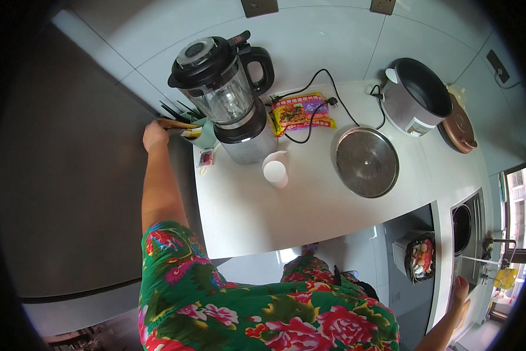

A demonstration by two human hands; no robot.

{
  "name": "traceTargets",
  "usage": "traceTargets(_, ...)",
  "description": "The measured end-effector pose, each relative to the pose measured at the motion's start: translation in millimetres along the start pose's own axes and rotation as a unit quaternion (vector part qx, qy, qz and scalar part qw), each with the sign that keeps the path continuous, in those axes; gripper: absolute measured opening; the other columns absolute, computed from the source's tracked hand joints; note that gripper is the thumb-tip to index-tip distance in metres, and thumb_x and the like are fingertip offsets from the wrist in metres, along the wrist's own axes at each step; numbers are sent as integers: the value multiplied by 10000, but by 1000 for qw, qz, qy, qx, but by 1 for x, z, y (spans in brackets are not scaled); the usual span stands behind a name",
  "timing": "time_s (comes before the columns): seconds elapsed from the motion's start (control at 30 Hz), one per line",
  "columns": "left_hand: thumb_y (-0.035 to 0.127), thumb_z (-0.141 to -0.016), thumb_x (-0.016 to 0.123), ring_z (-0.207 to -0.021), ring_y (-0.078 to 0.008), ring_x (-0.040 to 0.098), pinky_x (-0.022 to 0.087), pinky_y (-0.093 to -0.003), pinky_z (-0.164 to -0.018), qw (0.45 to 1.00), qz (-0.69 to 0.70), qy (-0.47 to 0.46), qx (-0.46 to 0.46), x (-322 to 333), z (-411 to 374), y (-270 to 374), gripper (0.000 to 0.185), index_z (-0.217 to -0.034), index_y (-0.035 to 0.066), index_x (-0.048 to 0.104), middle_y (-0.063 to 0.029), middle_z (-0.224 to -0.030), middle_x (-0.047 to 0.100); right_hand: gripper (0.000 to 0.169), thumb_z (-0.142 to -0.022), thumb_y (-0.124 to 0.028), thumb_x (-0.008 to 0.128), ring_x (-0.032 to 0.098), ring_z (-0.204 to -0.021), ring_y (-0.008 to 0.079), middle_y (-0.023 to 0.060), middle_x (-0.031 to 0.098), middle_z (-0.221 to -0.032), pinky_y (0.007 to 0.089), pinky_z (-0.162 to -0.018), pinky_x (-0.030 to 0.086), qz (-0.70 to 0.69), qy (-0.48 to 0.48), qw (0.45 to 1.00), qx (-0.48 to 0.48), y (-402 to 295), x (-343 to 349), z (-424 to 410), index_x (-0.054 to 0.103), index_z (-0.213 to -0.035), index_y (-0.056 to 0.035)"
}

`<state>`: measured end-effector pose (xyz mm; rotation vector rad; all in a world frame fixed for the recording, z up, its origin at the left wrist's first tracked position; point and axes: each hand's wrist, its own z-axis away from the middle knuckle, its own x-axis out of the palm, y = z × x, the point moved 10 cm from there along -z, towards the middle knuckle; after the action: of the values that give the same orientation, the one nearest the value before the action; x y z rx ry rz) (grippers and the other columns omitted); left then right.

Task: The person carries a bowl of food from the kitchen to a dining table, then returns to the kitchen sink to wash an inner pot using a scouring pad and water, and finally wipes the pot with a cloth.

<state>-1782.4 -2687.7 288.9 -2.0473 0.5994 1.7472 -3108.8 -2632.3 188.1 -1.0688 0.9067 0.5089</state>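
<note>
My left hand [155,137] reaches to the dark refrigerator's edge at the back left of the counter. It meets the end of a brown wooden utensil [177,124] that leans out of a pale green holder [207,134]. Its fingers are hidden, so its grip is unclear. Beside the holder stands a blender [221,87] with a glass jug and black lid. At the lower right, my right hand [460,287] is by the sink's front edge, fingers curled. Whether it holds anything cannot be seen.
A paper roll [275,172], a round steel lid [367,162] and a colourful food packet [300,112] lie on the white counter [245,219]. Black cords trail near the rice cooker [410,96]. A trash bin [416,259] stands below, left of the sink [476,223].
</note>
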Motion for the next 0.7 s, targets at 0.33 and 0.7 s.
traceTargets(0.33, 233, -954, 569, -1200, -326, 567, 484, -429, -986, 994, 93, 59, 5, 5, 4, -2, 380, -1316, 117, 584, -129, -1361, 535, 130, -951, -157, 620, 492, -603, 46, -37, 582, -718, 220, -525, 375, -12, 22, 999, -33, 61, -21, -24, 671, -965, -38)
traceTargets(0.7, 325, -890, 620, -1225, -389, 542, 443, -470, -1013, 991, 119, 44, 42, 27, -20, -13, 535, -1340, 46, 546, -204, -1296, 596, 231, -968, -192, 619, 589, -815, 103, 24, 672, -893, 263, -754, 479, -129, 34, 988, 80, 59, -21, -37, 683, -1063, 8)
